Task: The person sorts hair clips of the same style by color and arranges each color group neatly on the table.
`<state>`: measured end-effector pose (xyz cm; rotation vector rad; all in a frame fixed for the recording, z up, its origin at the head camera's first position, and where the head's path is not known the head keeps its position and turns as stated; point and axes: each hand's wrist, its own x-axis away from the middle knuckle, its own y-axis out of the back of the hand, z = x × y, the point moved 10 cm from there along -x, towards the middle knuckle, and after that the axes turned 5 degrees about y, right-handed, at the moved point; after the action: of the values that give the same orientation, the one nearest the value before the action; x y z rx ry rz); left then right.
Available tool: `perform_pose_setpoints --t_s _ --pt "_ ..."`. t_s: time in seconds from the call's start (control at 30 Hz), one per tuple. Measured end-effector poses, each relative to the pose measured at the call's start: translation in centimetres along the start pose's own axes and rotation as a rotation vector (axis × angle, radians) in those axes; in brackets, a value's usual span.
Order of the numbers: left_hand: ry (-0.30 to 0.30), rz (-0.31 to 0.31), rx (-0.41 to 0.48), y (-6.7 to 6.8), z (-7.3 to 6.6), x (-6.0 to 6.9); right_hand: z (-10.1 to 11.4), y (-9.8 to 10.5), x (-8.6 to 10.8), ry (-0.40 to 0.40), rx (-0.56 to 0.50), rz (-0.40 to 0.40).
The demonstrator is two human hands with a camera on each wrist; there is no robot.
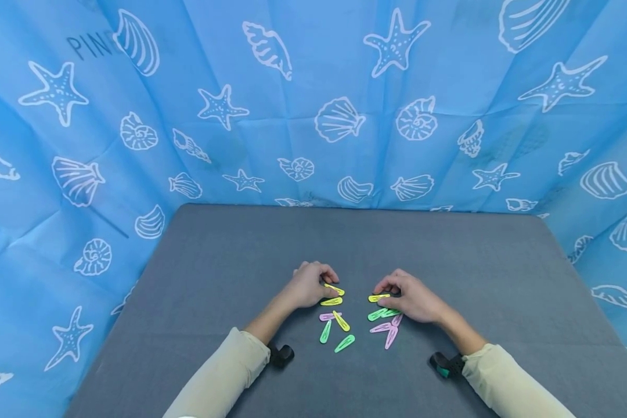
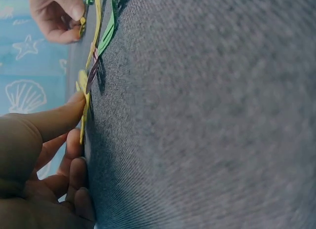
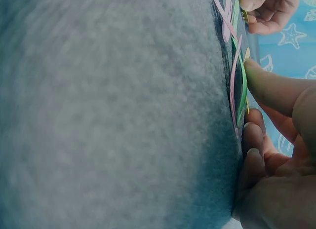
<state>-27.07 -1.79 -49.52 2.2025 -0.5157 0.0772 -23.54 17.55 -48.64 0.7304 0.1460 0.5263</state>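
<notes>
My left hand (image 1: 309, 284) pinches a yellow snap hair clip (image 1: 335, 289) between thumb and fingers, low over the grey cloth. Just below it lies another yellow clip (image 1: 331, 301). Nearer to me on that side are a lilac clip (image 1: 326, 317), a slanted yellow clip (image 1: 341, 321) and two green clips (image 1: 344, 343). Across a gap, my right hand (image 1: 414, 297) holds a yellow hair clip (image 1: 377, 298) by thumb and fingertips, which partly cover it. Beneath that hand, green clips (image 1: 376, 314) lie beside several overlapping pink clips (image 1: 391, 338).
The clips lie on a table (image 1: 240, 249) covered in grey cloth. Behind and beside it hangs a blue curtain (image 1: 303, 75) with white shells and starfish. A black camera (image 1: 282, 355) is worn at the left wrist, another camera (image 1: 446, 364) at the right.
</notes>
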Motion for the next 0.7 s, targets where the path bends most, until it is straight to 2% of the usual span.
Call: perform_pose_setpoints --t_s 0.47,0.7 --pt "0.065 0.031 0.013 -0.2 0.0 0.3 0.5 -0.3 -0.4 -0.015 0.000 -0.008" --pt "0.006 0.037 -0.089 -0.7 -0.9 0.9 0.5 -0.3 -0.4 -0.019 0.003 -0.008"
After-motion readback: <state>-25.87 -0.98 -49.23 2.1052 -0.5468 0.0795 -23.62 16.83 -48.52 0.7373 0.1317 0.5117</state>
